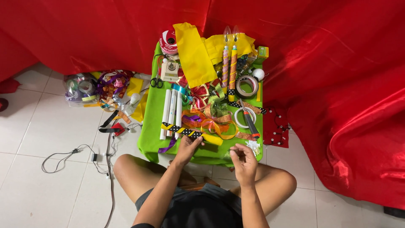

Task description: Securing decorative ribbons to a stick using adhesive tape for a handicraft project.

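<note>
My left hand [186,148] rests on a yellow stick wrapped in black dotted ribbon [190,133], lying at the front of a low table under a green cloth [148,135]. My right hand [243,161] hovers over the table's front right corner, fingers curled together; whether it pinches anything small I cannot tell. Just beyond it lie a cutter knife with an orange and black handle [249,121] and a white ring of tape [238,118]. Three white tubes [171,112] lie left of centre. Loose orange, purple and green ribbons [209,119] pile in the middle.
Two decorated candle-shaped sticks [229,69], a grey tape roll [247,85], yellow cloth [193,52], scissors [156,81] and a red-and-white ribbon spool [169,42] fill the far half. A bag of ribbons [99,86] and cables [67,155] lie on the tiled floor left. Red fabric [337,84] hangs behind and right.
</note>
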